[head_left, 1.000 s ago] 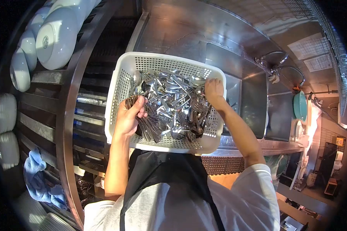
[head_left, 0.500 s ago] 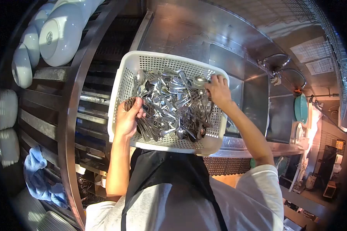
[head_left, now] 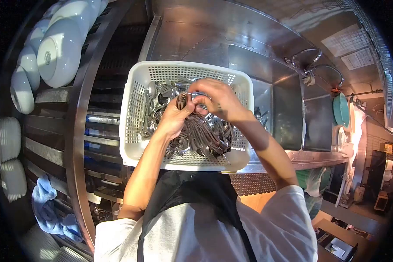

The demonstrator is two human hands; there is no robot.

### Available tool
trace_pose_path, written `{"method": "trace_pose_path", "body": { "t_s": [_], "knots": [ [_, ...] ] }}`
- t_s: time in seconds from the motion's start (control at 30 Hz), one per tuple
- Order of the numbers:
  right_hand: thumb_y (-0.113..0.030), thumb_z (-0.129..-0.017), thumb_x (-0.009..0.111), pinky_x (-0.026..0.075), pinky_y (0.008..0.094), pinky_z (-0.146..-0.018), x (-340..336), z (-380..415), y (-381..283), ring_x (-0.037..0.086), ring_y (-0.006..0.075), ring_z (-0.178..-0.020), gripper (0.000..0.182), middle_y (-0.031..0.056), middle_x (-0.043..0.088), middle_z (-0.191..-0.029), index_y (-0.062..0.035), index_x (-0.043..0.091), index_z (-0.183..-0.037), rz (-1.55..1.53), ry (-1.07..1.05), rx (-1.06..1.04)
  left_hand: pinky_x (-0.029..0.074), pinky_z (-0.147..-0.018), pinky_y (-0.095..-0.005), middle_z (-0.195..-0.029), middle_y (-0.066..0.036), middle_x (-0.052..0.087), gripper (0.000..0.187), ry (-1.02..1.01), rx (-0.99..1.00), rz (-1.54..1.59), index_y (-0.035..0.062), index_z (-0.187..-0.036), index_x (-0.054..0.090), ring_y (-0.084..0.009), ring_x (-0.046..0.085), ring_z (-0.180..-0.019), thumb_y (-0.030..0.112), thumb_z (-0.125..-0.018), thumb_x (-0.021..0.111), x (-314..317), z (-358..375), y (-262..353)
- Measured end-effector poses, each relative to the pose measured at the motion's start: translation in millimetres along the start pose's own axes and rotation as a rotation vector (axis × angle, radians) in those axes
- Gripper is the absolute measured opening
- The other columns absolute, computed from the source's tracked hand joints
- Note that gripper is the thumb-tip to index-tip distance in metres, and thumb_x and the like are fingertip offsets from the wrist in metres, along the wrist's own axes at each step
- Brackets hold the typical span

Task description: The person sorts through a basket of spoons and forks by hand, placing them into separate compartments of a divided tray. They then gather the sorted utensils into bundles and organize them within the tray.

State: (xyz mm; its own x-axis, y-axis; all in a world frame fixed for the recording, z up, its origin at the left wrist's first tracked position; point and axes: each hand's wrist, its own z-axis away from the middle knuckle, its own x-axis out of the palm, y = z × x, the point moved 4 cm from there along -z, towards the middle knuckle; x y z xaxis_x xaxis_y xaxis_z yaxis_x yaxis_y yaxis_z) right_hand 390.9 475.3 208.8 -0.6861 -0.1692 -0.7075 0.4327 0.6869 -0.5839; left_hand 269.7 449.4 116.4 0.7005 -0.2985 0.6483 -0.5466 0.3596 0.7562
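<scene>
A white perforated basket (head_left: 133,148) holds a heap of metal cutlery (head_left: 205,135). Over its middle my left hand (head_left: 174,120) is closed around an upright bundle of forks (head_left: 182,101). Just to the right, my right hand (head_left: 216,98) meets the bundle with bent fingers, closed on a shiny metal utensil (head_left: 199,93). The fingers hide part of that utensil, so its kind is unclear. Both hands are close together above the heap.
White bowls (head_left: 59,52) and a blue cloth (head_left: 46,205) are on the slatted rack (head_left: 76,131) at left. Behind the basket is a metal sink (head_left: 288,113) with a faucet (head_left: 308,70). A green round container (head_left: 341,110) stands at right.
My right hand has moved left from the basket's right side to my left hand. My left hand, still holding its bundle, has shifted right and up. The view has shifted slightly.
</scene>
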Motion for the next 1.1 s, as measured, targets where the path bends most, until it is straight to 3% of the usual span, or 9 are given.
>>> {"method": "trace_pose_path", "body": {
  "t_s": [0.03,0.1,0.17,0.33,0.47,0.63,0.7,0.9,1.1],
  "knots": [
    [-0.006,-0.076,0.061,0.046,0.0369,-0.070,2,3,7,0.058,0.0311,-0.081,0.015,0.0116,0.061,-0.083,-0.0029,0.057,-0.090,-0.031,0.164,0.037,0.051,-0.064,-0.0273,-0.081,-0.005,0.055,0.039,0.106,-0.013,0.029,0.0034,-0.106,0.042,-0.0150,0.059,-0.072,0.025,-0.083,0.065,-4,1,-1],
    [-0.013,-0.079,0.060,0.047,0.0385,-0.073,-3,29,51,0.059,0.0313,-0.082,0.015,0.0140,0.061,-0.088,-0.0026,0.060,-0.090,-0.039,0.039,0.553,0.051,-0.062,-0.0269,-0.079,-0.004,0.055,0.036,0.214,0.050,0.016,0.0052,-0.107,0.042,-0.0141,0.057,-0.070,0.019,-0.083,0.065,-8,7,4],
    [-0.013,-0.078,0.056,0.048,0.0373,-0.077,1,64,96,0.059,0.0281,-0.096,0.016,0.0134,0.062,-0.102,-0.0069,0.066,-0.089,0.485,-0.435,0.805,0.048,-0.057,-0.0283,-0.074,-0.003,0.052,0.036,0.389,0.113,0.035,0.0099,-0.112,0.039,-0.0119,0.052,-0.062,0.004,-0.084,0.060,-15,15,14],
    [-0.011,-0.080,0.050,0.047,0.0364,-0.078,45,112,123,0.053,0.0271,-0.102,0.019,0.0147,0.058,-0.104,-0.0059,0.067,-0.086,0.789,-0.557,0.602,0.039,-0.051,-0.0235,-0.062,0.004,0.042,0.014,0.544,0.106,0.319,0.0066,-0.088,0.055,-0.0060,0.040,-0.051,0.016,-0.082,0.064,-44,36,16],
    [-0.010,-0.080,0.047,0.043,0.0394,-0.084,44,114,116,0.047,0.0286,-0.106,0.022,0.0165,0.054,-0.108,-0.0039,0.065,-0.091,0.752,-0.409,0.531,0.038,-0.051,-0.0224,-0.063,0.005,0.041,0.014,0.532,0.133,0.304,0.0063,-0.086,0.054,-0.0043,0.038,-0.051,0.016,-0.083,0.064,-48,46,22],
    [-0.016,-0.078,0.048,0.040,0.0394,-0.084,50,110,123,0.046,0.0311,-0.104,0.025,0.0168,0.054,-0.108,-0.0030,0.063,-0.094,0.835,-0.652,0.600,0.038,-0.052,-0.0225,-0.063,0.005,0.040,0.012,0.528,0.159,0.308,0.0069,-0.086,0.054,-0.0045,0.038,-0.052,0.014,-0.083,0.063,-54,54,25],
    [-0.014,-0.072,0.058,0.042,0.0407,-0.081,46,109,120,0.048,0.0326,-0.101,0.025,0.0184,0.054,-0.102,-0.0024,0.062,-0.093,0.716,-0.659,0.493,0.038,-0.052,-0.0227,-0.063,0.005,0.041,0.012,0.526,0.175,0.306,0.0071,-0.087,0.054,-0.0046,0.038,-0.052,0.014,-0.083,0.063,-55,59,29],
    [-0.015,-0.073,0.058,0.041,0.0369,-0.082,56,102,119,0.051,0.0259,-0.099,0.024,0.0129,0.057,-0.098,-0.0035,0.060,-0.094,0.965,-0.643,0.267,0.039,-0.052,-0.0238,-0.065,0.004,0.043,0.011,0.559,0.206,0.274,0.0072,-0.087,0.054,-0.0051,0.039,-0.052,0.013,-0.082,0.062,-59,67,28],
    [-0.013,-0.075,0.054,0.044,0.0381,-0.081,46,109,135,0.055,0.0270,-0.096,0.015,0.0125,0.059,-0.097,-0.0064,0.064,-0.084,0.569,-0.500,0.281,0.039,-0.052,-0.0241,-0.064,0.004,0.044,0.011,0.557,0.209,0.280,0.0072,-0.085,0.054,-0.0057,0.039,-0.052,0.013,-0.082,0.063,-58,70,26]
  ]
}}
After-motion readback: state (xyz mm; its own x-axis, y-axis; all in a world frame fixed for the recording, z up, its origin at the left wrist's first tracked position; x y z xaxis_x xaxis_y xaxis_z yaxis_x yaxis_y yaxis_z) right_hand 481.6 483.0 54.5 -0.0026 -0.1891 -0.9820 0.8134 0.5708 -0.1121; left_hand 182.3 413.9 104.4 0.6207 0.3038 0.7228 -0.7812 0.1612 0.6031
